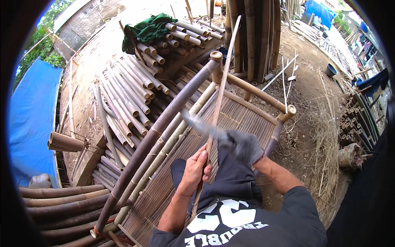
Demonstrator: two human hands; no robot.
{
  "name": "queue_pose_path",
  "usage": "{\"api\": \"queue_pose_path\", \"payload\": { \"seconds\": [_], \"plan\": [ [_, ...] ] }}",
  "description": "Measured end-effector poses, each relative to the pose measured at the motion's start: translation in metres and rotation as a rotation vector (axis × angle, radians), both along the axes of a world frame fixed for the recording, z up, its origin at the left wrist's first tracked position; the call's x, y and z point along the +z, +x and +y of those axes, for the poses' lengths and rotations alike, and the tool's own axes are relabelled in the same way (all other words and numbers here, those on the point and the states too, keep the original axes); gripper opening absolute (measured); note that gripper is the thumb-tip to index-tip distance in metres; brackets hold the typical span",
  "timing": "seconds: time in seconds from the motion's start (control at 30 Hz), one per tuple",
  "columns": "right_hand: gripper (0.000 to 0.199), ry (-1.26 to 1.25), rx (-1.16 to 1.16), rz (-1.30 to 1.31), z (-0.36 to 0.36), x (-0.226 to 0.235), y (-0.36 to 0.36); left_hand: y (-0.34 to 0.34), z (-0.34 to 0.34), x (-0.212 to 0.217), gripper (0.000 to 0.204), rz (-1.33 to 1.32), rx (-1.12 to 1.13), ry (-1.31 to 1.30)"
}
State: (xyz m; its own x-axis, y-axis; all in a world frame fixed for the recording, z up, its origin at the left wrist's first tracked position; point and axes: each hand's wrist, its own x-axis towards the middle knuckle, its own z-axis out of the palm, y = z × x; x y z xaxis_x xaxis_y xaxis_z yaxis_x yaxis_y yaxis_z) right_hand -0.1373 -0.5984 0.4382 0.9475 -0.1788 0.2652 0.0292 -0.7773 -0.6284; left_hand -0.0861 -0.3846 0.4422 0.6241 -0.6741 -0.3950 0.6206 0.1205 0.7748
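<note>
My bare left hand (195,172) is closed round a long, thin bamboo strip (222,88), which slants from my lap up past the far end of a bamboo bench. My right hand (242,147), in a grey glove, grips a knife whose grey blade (198,124) is smeared by motion. The blade crosses the strip just beyond my left hand; whether they touch I cannot tell. The knife's handle is hidden in the glove. Beneath me lies the bench's slatted seat (164,208), with my legs in dark trousers over it.
A thick bamboo rail (158,127) runs along the bench's left side. Beyond it lie stacked bamboo poles (127,88), some under a green cloth (150,32). Upright poles (255,37) stand past the far end. A black bucket (330,70) and bamboo shavings (323,144) are to the right.
</note>
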Motion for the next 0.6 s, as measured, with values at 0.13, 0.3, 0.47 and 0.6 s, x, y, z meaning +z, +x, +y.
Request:
{"api": "queue_pose_path", "payload": {
  "seconds": [0.13,0.3,0.47,0.6],
  "plan": [
    [0.035,0.028,0.087,0.005,0.010,0.002,-0.010,-0.008,0.004,-0.003,0.049,0.003,0.037,0.031],
    [0.029,-0.086,-0.093,-0.116,-0.031,-0.013,0.018,-0.029,0.012,0.001,0.052,-0.007,-0.037,0.038],
    [0.030,-0.106,0.046,-0.108,-0.017,-0.002,0.001,-0.034,0.032,-0.001,0.049,-0.014,-0.027,0.046],
    [0.033,-0.146,-0.200,-0.090,-0.061,-0.005,0.019,-0.052,0.053,-0.004,0.048,-0.070,-0.126,0.073]
  ]
}}
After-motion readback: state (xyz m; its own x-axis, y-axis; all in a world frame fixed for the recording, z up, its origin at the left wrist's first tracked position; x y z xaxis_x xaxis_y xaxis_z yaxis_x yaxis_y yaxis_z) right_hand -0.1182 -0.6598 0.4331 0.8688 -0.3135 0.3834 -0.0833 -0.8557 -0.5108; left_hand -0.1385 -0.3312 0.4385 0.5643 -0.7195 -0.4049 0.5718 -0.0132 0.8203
